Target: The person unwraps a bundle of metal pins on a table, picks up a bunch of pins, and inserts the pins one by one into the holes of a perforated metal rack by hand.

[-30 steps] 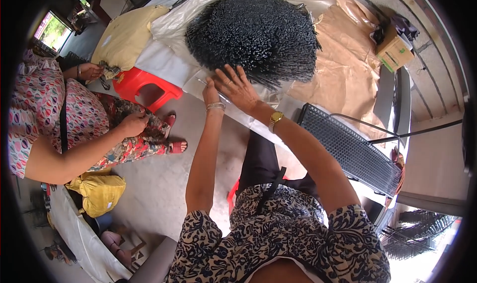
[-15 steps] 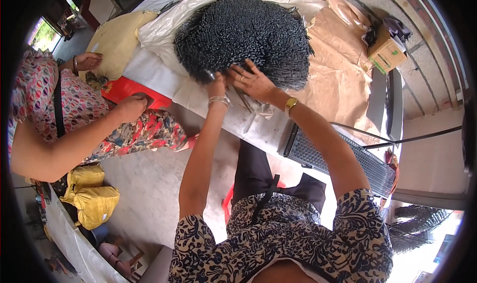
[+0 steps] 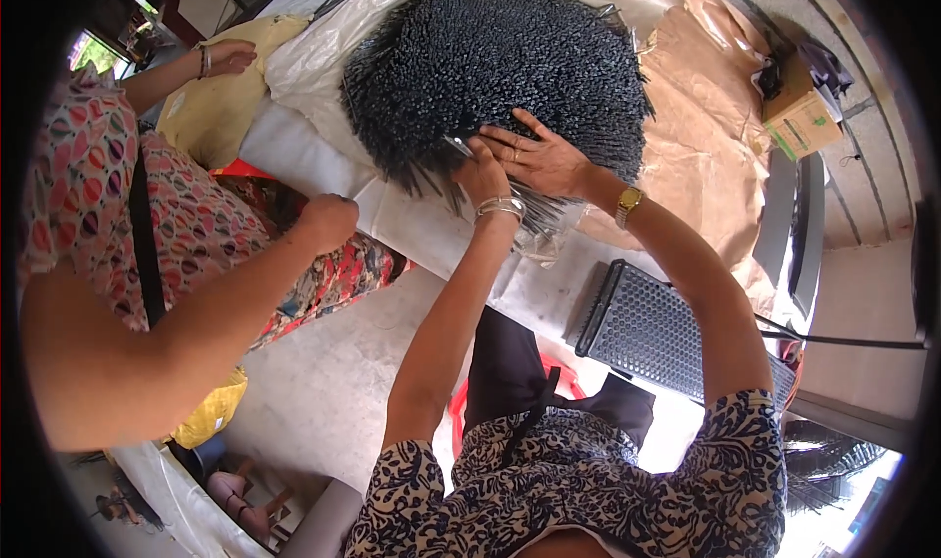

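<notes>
A large round pile of thin black rods point(image 3: 500, 58), packed with their ends up, lies on the table in front of me. My left hand point(image 3: 480, 178) is closed at its near edge, and a small shiny metal piece point(image 3: 458, 146) sticks out past the fingertips; its kind is not clear. Right beside it, my right hand point(image 3: 544, 164) rests with fingers apart on the pile's front. Between and below my hands, loose rods and a crumpled clear plastic wrap point(image 3: 539, 244) show at the table edge.
A co-worker in a patterned top point(image 3: 88, 156) sits close on my left, one fist point(image 3: 328, 223) near the table edge. A grey perforated tray point(image 3: 652, 328) stands by my right forearm. Brown paper point(image 3: 706, 137) covers the table's right side; a cardboard box point(image 3: 804, 117) is beyond it.
Both my hands have shifted to the right along the pile's near edge, and more loose rods show below them. The co-worker has leaned nearer, with both hands moved. The view has shifted somewhat.
</notes>
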Available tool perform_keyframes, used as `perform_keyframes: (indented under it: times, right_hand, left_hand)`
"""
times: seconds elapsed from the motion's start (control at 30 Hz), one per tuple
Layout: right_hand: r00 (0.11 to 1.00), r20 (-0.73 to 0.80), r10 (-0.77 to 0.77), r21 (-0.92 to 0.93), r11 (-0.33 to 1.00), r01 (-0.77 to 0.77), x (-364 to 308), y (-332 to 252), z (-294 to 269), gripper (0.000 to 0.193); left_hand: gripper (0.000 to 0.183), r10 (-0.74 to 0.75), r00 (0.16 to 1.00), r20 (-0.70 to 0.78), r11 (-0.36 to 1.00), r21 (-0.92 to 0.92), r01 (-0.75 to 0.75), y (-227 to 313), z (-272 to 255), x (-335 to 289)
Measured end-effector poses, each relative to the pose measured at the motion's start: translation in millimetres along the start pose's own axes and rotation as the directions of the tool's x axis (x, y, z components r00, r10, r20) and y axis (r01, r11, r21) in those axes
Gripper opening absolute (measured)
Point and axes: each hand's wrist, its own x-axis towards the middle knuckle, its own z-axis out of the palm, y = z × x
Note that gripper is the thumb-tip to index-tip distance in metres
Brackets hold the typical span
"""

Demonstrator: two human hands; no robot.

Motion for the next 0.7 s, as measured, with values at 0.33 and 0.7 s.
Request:
perform_keyframes:
  times: [0.33,0.7]
  right_hand:
    - [0.990,-0.099,-0.103,0.017,0.994,0.105,9,31,6,0.049]
    - [0.972,-0.165,0.170,-0.009,0.985,-0.174,-18,-16,-15,0.056]
  left_hand:
    - [0.067,0.032,0.957,-0.289,0.988,0.153,0.013,-23,25,26]
    - [0.057,-0.180,0.982,0.058,0.983,0.033,0.178,37,12,2]
